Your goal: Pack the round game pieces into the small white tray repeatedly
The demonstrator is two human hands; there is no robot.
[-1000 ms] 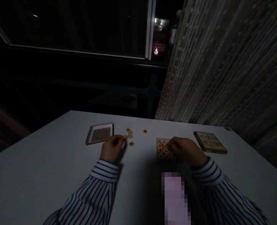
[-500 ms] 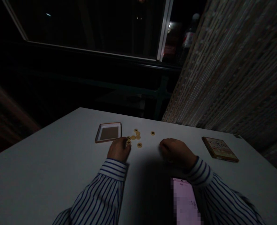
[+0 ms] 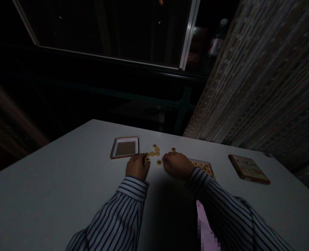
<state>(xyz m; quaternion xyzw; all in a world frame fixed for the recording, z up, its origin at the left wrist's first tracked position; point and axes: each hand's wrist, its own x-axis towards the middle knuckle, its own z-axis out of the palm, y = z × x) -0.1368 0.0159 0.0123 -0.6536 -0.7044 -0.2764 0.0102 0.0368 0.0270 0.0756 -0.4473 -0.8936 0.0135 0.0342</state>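
Note:
Several round wooden pieces (image 3: 157, 149), some with dark characters, lie loose on the white table (image 3: 73, 170). My left hand (image 3: 138, 167) rests at their left side, fingers curled against a marked piece (image 3: 147, 159). Just right of the loose pieces is my right hand (image 3: 177, 165), its fingers closed; what they hold, if anything, is hidden. One marked piece (image 3: 159, 162) lies between the two hands. Behind my right wrist, partly covered, a tray (image 3: 211, 167) holds several pieces with red characters (image 3: 201, 165).
An open shallow box lid (image 3: 138, 146) lies at the back left. A flat printed box (image 3: 249, 169) sits on the right. A lit phone (image 3: 205, 226) is partly under my right sleeve. A bead curtain (image 3: 238, 87) and a window frame (image 3: 189, 35) stand behind.
My right hand has moved left toward the loose pieces, uncovering part of the tray of red-marked pieces. More of the phone is covered by my right sleeve. The view has shifted slightly.

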